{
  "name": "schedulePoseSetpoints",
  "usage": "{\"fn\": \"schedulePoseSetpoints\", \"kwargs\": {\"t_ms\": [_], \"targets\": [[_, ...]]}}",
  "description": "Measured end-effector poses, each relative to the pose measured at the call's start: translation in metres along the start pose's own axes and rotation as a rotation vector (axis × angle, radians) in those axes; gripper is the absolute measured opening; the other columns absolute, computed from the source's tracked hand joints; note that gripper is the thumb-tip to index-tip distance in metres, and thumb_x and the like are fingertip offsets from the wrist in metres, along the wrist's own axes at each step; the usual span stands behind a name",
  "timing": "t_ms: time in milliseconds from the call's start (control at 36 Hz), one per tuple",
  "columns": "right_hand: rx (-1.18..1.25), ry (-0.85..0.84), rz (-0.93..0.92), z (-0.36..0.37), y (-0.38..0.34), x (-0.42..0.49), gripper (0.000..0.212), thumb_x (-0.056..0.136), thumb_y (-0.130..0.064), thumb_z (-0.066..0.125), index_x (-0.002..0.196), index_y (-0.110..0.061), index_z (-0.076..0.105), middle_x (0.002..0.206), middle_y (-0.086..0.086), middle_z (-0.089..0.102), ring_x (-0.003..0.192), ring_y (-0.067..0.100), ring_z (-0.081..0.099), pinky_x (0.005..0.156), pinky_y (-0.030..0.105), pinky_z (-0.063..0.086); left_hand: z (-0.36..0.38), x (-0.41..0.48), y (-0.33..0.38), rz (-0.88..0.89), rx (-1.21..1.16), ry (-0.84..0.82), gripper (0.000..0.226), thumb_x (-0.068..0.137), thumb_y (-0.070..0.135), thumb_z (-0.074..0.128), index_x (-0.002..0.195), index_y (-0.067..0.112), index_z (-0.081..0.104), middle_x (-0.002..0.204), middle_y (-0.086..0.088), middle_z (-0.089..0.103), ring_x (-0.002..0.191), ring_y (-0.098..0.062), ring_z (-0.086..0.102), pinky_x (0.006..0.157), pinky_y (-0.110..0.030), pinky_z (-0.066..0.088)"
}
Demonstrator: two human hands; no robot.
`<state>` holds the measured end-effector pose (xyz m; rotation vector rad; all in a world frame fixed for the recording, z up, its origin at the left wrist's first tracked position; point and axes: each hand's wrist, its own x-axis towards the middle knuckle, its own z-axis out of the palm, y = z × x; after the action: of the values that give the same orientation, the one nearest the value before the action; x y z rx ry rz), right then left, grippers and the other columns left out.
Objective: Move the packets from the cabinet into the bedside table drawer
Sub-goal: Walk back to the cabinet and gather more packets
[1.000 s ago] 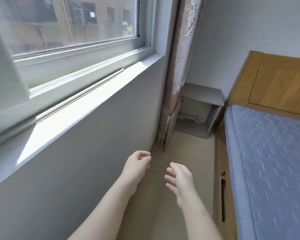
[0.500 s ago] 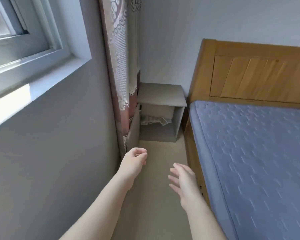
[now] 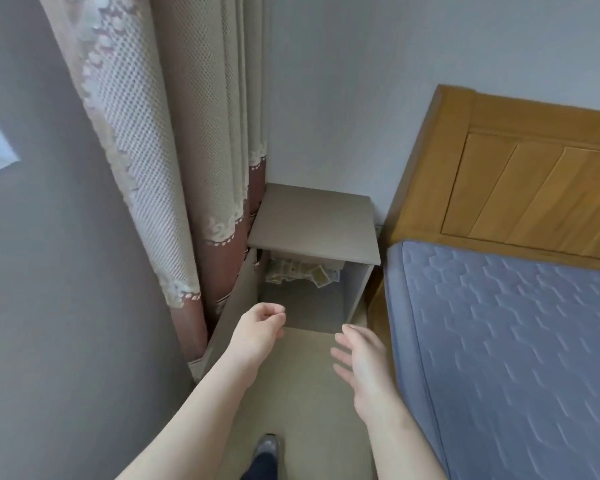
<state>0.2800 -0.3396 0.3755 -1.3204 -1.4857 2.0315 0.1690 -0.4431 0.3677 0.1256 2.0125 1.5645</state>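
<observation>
My left hand hangs in the air in front of the bedside table. Its fingers are loosely curled toward the palm and it holds nothing and touches nothing. My right hand is beside it, on the bed side of the table front. Its palm is turned inward, its fingers are nearly straight and slightly spread, and it too is empty. Both hands are short of the table's open front.

The packets lie in a loose heap inside the table, under its grey top and toward the back of the open compartment. They are small and in shadow. I cannot read them, count them, or tell whether they rest on a shelf or hang from a drawer above.

The table's door stands swung open on the curtain side, seen nearly edge on. A patterned curtain hangs just beside the table and covers that corner. On the table's other side are a wooden headboard and a blue quilted mattress, both cut off at the frame's edge. Below my hands, in front of the table, one dark shoe shows on the beige floor, partly cut off.
</observation>
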Motion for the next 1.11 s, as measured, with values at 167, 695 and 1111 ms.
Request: {"fn": "schedulePoseSetpoints", "kwargs": {"t_ms": [167, 695, 1111], "targets": [[-0.024, 0.01, -0.005, 0.019, -0.058, 0.109, 0.013, 0.097, -0.017, 0.047, 0.089, -0.024, 0.054, 0.098, -0.002, 0.06, 0.089, 0.016, 0.06, 0.083, 0.033, 0.046, 0.037, 0.119, 0.044, -0.012, 0.012, -0.039, 0.009, 0.093, 0.016, 0.051, 0.097, 0.019, 0.059, 0.082, 0.004, 0.059, 0.078, -0.012, 0.057, 0.064, -0.021, 0.04], [-0.229, -0.149, 0.224, 0.065, -0.04, 0.435, 0.013, 0.096, -0.013, 0.047, 0.108, -0.01, 0.052, 0.091, 0.003, 0.058, 0.087, 0.021, 0.057, 0.066, 0.023, 0.044, 0.126, 0.393, -0.002, -0.243, 0.074, 0.156, 0.01, 0.092, 0.012, 0.054, 0.096, 0.02, 0.058, 0.083, -0.001, 0.059, 0.081, -0.015, 0.052, 0.057, -0.02, 0.035], [-0.483, -0.2, 0.093, 0.107, 0.195, 0.668, 0.025, 0.086, -0.001, 0.053, 0.069, -0.019, 0.049, 0.085, 0.012, 0.058, 0.082, 0.026, 0.055, 0.074, 0.036, 0.042, 0.152, 0.588, -0.233, -0.234, 0.128, 0.178, 0.037, 0.09, 0.0, 0.053, 0.127, -0.001, 0.05, 0.119, -0.021, 0.058, 0.094, -0.018, 0.05, 0.083, -0.03, 0.047]]}}
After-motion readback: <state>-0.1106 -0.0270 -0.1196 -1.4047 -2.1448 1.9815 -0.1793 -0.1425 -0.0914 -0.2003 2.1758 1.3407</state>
